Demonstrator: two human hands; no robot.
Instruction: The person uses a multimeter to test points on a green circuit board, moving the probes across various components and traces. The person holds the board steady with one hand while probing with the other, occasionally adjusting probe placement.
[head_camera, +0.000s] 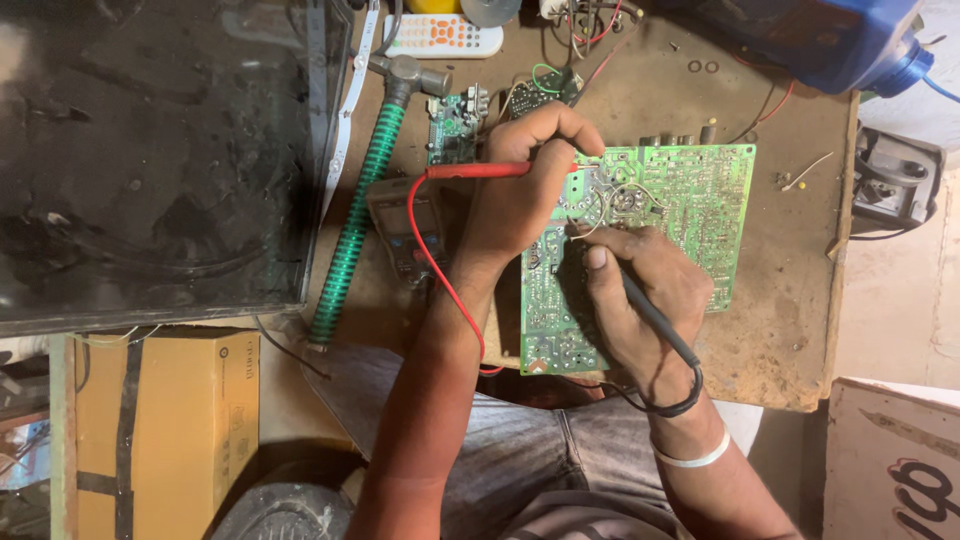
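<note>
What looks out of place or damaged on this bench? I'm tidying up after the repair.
A hammer with a green spiral-wrapped handle lies among delicate electronics, beside the small green circuit board. The large green circuit board overhangs the near edge of the worn brown wooden table. No clear damage shows.

worn brown bench w/ green circuit board, multimeter, hammer, remote, sm. board
</note>
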